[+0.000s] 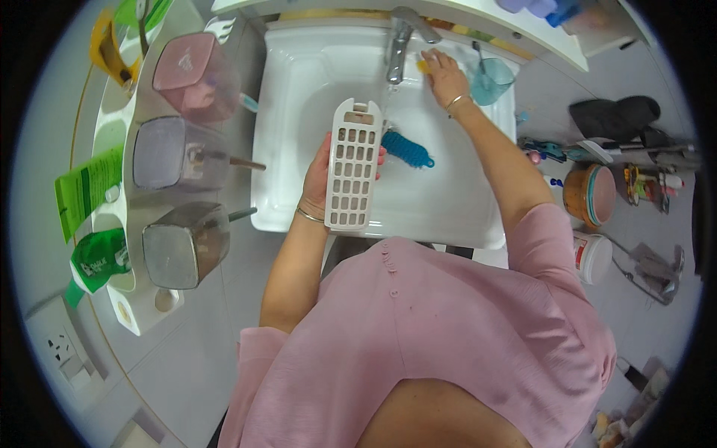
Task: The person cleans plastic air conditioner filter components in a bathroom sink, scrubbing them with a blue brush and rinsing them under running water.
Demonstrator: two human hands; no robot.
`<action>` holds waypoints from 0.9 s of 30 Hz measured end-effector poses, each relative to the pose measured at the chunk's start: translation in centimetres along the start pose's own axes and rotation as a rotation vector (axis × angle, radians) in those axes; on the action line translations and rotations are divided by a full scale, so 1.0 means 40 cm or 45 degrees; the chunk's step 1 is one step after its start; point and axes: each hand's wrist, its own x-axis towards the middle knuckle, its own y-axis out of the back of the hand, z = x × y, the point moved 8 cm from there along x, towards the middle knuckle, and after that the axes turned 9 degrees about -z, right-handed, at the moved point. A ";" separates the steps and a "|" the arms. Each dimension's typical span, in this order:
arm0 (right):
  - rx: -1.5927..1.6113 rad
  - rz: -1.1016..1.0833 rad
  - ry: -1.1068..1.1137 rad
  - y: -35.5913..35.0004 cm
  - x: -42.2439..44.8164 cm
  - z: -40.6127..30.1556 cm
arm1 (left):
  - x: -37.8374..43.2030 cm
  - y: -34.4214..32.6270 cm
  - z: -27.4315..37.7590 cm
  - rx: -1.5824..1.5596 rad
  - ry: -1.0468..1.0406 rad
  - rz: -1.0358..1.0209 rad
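Observation:
My left hand [318, 176] holds a white plastic slotted holder [352, 168] upright over the front of the white washbasin [291, 117]; its grid of rectangular openings faces up at me. A blue textured scrubber [408, 150] with a hanging loop lies in the basin, just right of the holder. On the back right ledge, my right hand [448, 84] rests over a small yellow piece [423, 67], perhaps soap or sponge. Its fingers partly cover the piece, so the grip is unclear. Water appears to run from the chrome faucet [399, 50] behind the holder.
A teal translucent cup [492, 82] with a toothbrush stands at the basin's right corner. On the left, a white wall rack [131, 126] carries several translucent cups, toothbrush handles and green tubes. Right of the basin are stacked bowls [591, 195] and a white tub [592, 259].

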 end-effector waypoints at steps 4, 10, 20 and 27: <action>-0.189 -0.235 0.033 -0.071 0.026 0.013 | -0.031 -0.076 0.018 0.041 -0.045 -0.024; -0.294 -0.315 0.045 -0.055 0.028 -0.021 | -0.042 -0.088 0.039 0.138 -0.167 0.139; 1.547 -0.545 -0.322 0.019 -0.147 -0.079 | 0.010 -0.033 -0.030 0.100 -0.124 0.342; 1.078 -0.089 0.423 0.295 -0.184 -0.310 | 0.080 -0.067 -0.103 0.215 0.020 0.259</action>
